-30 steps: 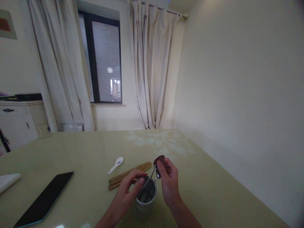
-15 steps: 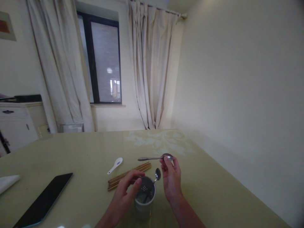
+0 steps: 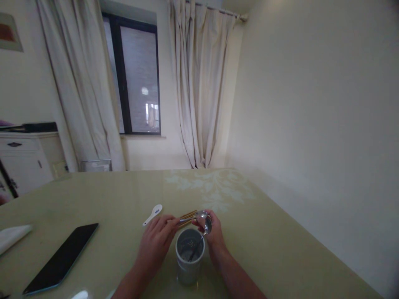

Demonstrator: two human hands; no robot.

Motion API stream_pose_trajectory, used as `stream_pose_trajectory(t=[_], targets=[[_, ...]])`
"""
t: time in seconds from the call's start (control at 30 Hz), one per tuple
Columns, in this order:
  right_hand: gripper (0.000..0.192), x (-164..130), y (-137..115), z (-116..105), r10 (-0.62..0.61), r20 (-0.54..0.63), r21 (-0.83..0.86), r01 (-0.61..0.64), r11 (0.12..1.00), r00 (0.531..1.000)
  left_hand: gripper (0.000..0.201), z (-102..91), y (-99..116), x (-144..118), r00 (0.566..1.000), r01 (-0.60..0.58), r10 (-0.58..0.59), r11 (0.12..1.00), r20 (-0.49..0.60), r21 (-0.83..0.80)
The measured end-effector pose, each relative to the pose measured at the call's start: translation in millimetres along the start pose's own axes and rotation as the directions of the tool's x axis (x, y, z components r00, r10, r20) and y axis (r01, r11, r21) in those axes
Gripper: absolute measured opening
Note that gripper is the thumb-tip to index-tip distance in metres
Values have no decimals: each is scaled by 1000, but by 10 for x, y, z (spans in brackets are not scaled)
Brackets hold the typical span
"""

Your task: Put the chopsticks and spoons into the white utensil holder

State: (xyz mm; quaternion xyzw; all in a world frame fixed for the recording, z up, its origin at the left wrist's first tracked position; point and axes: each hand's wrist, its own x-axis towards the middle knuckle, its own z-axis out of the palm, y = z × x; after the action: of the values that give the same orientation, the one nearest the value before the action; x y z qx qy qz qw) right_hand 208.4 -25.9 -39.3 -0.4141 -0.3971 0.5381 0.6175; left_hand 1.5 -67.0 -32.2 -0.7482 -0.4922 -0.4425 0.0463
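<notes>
A grey cylindrical utensil holder (image 3: pixel 189 265) stands on the table near me, with one metal spoon (image 3: pixel 203 235) leaning inside it, bowl up. My right hand (image 3: pixel 212 236) grips a second metal spoon (image 3: pixel 199 214) by its bowl, handle pointing left, low over the table just behind the holder. My left hand (image 3: pixel 155 243) reaches flat over a bundle of wooden chopsticks (image 3: pixel 188 216), its fingertips at the spoon's handle; most of the bundle is hidden under the hand.
A white ceramic spoon (image 3: pixel 152 215) lies left of the chopsticks. A dark phone or tablet (image 3: pixel 61 257) and a white napkin (image 3: pixel 11 236) lie at the left of the yellow-green table (image 3: pixel 268 245). A wall runs along the right; curtains and window stand behind.
My right hand lifted a spoon out of the holder, turned it level, then lowered it toward the chopsticks. My left hand left the holder's rim and moved onto the chopsticks.
</notes>
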Motion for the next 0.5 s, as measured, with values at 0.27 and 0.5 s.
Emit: stream_pose_trajectory(t=[0.27,0.5], targets=[[54,-83,-16,29,7,127,34,-12,999,992,24,66,-156,-58,960,-273,242,925,143,264],[53,-65,5,24,-6,145,19,3,1000,989,24,120,-184,-45,959,-270,235,928,156,258]])
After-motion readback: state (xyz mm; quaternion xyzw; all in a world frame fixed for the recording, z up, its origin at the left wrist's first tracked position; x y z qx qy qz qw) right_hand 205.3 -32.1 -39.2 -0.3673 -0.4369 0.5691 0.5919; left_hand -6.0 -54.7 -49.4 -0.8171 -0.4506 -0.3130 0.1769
